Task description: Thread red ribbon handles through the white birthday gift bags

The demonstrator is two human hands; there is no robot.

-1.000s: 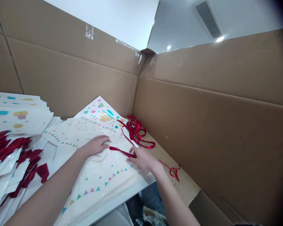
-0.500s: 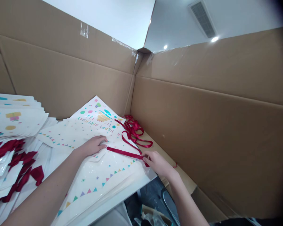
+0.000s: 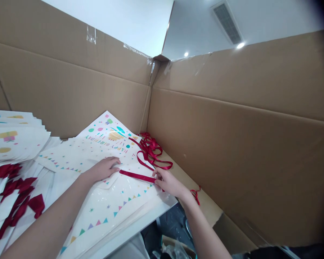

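Observation:
Flat on the white printed sheets point(image 3: 97, 201) rests my left hand point(image 3: 105, 168), its fingers apart near one end of a red ribbon strip point(image 3: 136, 176). The strip lies across the sheets, and my right hand point(image 3: 164, 180) pinches its other end between thumb and fingers at the sheets' right edge. Loops of loose red ribbon point(image 3: 152, 149) are heaped just beyond my right hand, partly over the sheets. A "Happy Birthday" print point(image 3: 108, 133) shows on the far sheet.
Tall cardboard walls point(image 3: 232, 144) meet in a corner ahead. Stacked printed sheets point(image 3: 18, 140) with red ribbon pieces point(image 3: 18, 190) are at the left. Below the right edge sits an open box point(image 3: 175, 244) holding clear plastic. A red thread point(image 3: 196, 196) lies on the cardboard at the right.
My right hand has shifted slightly left along the ribbon, and its fingers have moved over the strip. The view has turned slightly, and more of the red thread shows. My left hand stays on the sheets.

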